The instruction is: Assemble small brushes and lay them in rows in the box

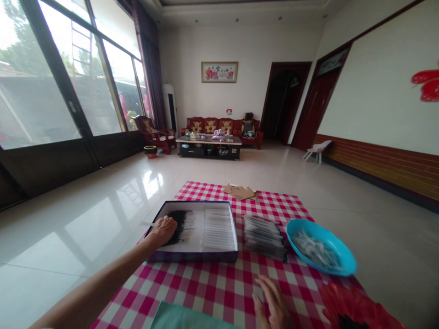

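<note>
My left hand (165,230) is closed over the left side of a shallow box (192,257). A thin translucent tube (147,224) sticks out of it past the box's edge. Beneath and beside the fingers lies a row of thin black bristle-like pieces (181,224). Clear slender tubes (217,228) fill the box's right side. My right hand (272,304) is open, fingers apart, low over the checked tablecloth (212,285), holding nothing. Ahead of it lies a stack of dark-filled clear tubes (264,237). What the left fingertips touch is hidden.
A blue basin (350,260) at the right holds small translucent pieces. In front of it is a blurred red object (356,306) with a dark centre. A green cloth-like sheet (188,317) lies at the near edge, and torn cardboard (242,192) at the far edge.
</note>
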Motion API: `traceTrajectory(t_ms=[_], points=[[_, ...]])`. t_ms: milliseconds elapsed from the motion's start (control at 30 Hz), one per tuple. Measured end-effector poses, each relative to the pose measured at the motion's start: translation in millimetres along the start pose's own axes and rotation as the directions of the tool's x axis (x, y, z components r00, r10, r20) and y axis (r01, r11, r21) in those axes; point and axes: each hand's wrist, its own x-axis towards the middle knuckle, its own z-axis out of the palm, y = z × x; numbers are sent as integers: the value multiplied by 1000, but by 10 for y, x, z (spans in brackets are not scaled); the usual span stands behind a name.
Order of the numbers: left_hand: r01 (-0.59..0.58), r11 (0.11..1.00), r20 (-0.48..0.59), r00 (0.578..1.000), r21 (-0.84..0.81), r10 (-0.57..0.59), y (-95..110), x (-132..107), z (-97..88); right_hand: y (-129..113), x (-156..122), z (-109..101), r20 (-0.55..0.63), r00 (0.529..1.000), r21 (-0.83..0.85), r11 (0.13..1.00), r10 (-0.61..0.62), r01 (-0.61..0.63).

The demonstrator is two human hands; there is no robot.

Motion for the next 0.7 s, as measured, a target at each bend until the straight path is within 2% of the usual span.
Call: traceTrajectory(t_ms=[100, 167, 233, 267, 333, 367, 433, 467, 500, 533, 600, 633, 700], points=[[-41, 997, -62, 997, -68, 37, 224, -53, -103, 2, 2, 4, -9, 1000, 16, 1000, 17, -17], [-116, 983, -93, 990, -144, 103, 487, -136, -194, -22, 12, -7, -30, 999, 44, 998, 41, -40], [-237, 932, -132, 969, -274, 208, 819, -255, -290, -83, 36, -45, -41, 995, 97, 991, 95, -90], [-333, 801, -212, 942, -497, 260, 994, -320, -332, -130, 53, -77, -40, 990, 134, 983, 136, -130], [-412, 663, -229, 909, -625, 349, 1330, -432, -390, -247, 97, -161, -19, 971, 219, 949, 238, -229], [-413, 540, -229, 898, -733, 376, 1478, -473, -400, -311, 122, -209, 10, 956, 265, 921, 294, -286], [-269, 121, -211, 911, -956, 355, 1716, -517, -377, -429, 171, -308, 94, 904, 362, 831, 418, -422], [-170, -100, -193, 927, -980, 323, 1802, -524, -348, -477, 194, -353, 144, 859, 411, 760, 492, -504], [-86, -276, -166, 945, -957, 282, 1868, -525, -309, -517, 215, -396, 197, 800, 457, 669, 567, -586], [-34, -383, -135, 962, -923, 239, 1915, -524, -264, -546, 235, -434, 255, 736, 496, 569, 627, -656], [27, -477, -57, 985, -879, 161, 1963, -522, -170, -579, 272, -495, 363, 632, 541, 397, 685, -741], [47, -493, -16, 992, -869, 121, 1971, -525, -125, -586, 290, -519, 408, 606, 549, 346, 683, -760], [69, -503, 50, 997, -861, 51, 1966, -538, -41, -588, 322, -549, 442, 596, 567, 306, 671, -765]])
